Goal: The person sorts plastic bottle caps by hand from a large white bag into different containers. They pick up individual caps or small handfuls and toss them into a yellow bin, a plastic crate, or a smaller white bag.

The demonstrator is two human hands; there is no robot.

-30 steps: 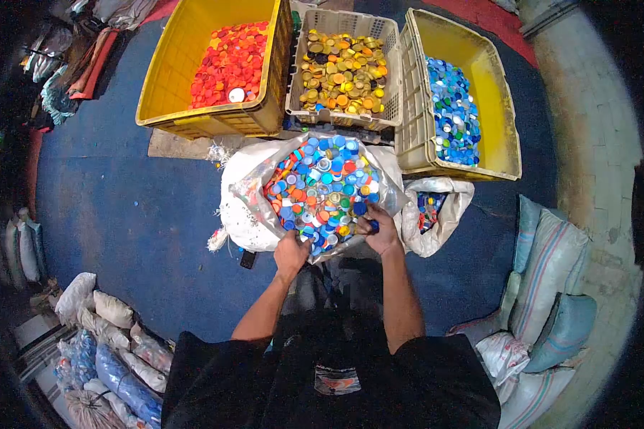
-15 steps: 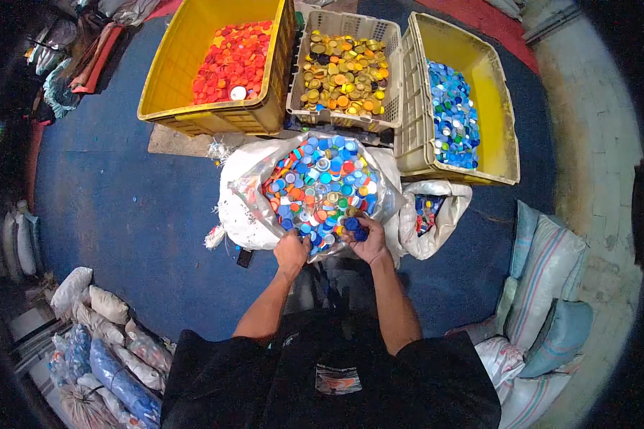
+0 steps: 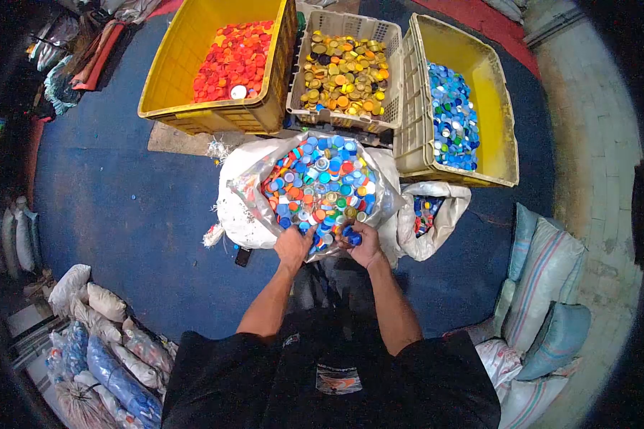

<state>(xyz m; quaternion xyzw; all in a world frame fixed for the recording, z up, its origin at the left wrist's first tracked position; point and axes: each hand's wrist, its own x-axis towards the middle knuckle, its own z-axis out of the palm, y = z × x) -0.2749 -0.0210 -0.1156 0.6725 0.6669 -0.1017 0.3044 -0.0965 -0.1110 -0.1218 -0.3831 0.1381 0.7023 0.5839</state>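
An open sack (image 3: 256,227) filled with mixed-colour bottle caps (image 3: 325,175) lies in front of me. At its near right edge, my right hand (image 3: 363,247) has its fingers curled round dark blue caps (image 3: 350,234). My left hand (image 3: 292,247) rests at the near left edge; its fingers touch the caps beside the rim, and whether anything small is between them is hidden. Behind the sack stand a yellow crate (image 3: 229,114) of red caps, a grey crate (image 3: 343,120) of yellow and gold caps, and a tilted yellow crate (image 3: 494,107) of blue caps.
A smaller white sack (image 3: 422,247) with caps stands right of the big one. A black phone-like object (image 3: 243,257) lies on the blue floor (image 3: 122,207). Filled bags (image 3: 125,372) are piled at lower left, and stuffed sacks (image 3: 544,286) at lower right.
The fingers of my right hand have closed further round the blue caps, and the hand has shifted slightly left. My left hand's fingers now reach a little further over the caps.
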